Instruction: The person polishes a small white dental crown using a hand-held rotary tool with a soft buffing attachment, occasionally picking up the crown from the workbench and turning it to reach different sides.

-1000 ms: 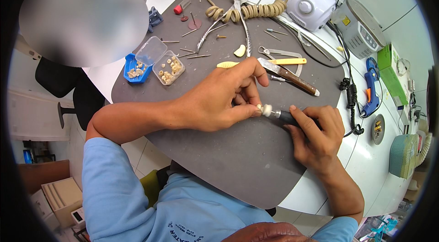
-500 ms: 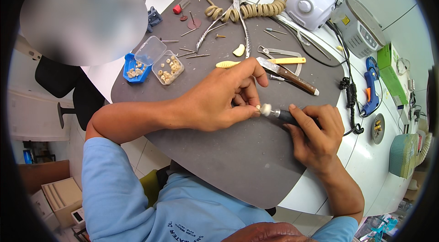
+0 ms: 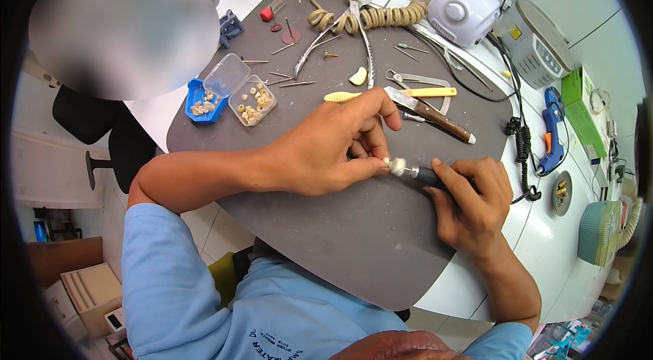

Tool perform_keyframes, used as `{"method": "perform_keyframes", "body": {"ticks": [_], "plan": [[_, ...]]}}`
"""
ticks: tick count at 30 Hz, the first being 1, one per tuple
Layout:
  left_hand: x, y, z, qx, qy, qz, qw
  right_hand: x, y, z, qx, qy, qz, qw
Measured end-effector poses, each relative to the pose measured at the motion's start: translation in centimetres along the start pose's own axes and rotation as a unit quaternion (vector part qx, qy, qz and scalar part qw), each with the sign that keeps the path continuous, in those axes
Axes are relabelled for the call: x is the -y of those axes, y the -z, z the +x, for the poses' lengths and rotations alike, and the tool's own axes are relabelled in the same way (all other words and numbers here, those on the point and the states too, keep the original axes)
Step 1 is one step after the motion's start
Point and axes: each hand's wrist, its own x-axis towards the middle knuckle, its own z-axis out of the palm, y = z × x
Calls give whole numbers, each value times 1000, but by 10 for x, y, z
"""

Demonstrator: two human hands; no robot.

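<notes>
My left hand point(image 3: 335, 149) pinches a tiny cream piece point(image 3: 385, 162) between thumb and fingertip, with the other fingers curled above it. My right hand point(image 3: 473, 200) grips a dark rotary handpiece point(image 3: 428, 176), whose pale, soft-looking round tip point(image 3: 398, 166) meets or nearly meets the piece and looks smeared. Beyond my hands lie a wooden-handled knife point(image 3: 442, 118), a yellow-handled tool point(image 3: 425, 92) and a metal caliper-like tool point(image 3: 401, 77).
A clear lidded box point(image 3: 252, 105) and blue container point(image 3: 205, 98) hold small cream pieces. Pliers point(image 3: 369, 54), burs, a coiled hose point(image 3: 391, 16), a white machine point(image 3: 462, 11), a blue glue gun point(image 3: 551, 128) and a metal dish point(image 3: 562, 193) surround the grey mat point(image 3: 326, 251).
Both hands keep nearly the same pose and grip. The round tip's blur varies between frames, and the whole view has shifted very slightly.
</notes>
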Motion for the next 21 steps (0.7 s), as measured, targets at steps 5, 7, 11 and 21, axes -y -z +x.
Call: {"method": "perform_keyframes", "body": {"ticks": [5,7,11,21], "plan": [[1,0,0,1,-3,-4,1000,0,0,0,3,2,3,1000],[-1,0,0,4,1,1,1000,0,0,0,-1,-1,1,1000],[-1,0,0,3,0,2,1000,0,0,0,3,1,1,1000],[-1,0,1,3,2,3,1000,-1,-1,0,-10,0,-1,1000]]}}
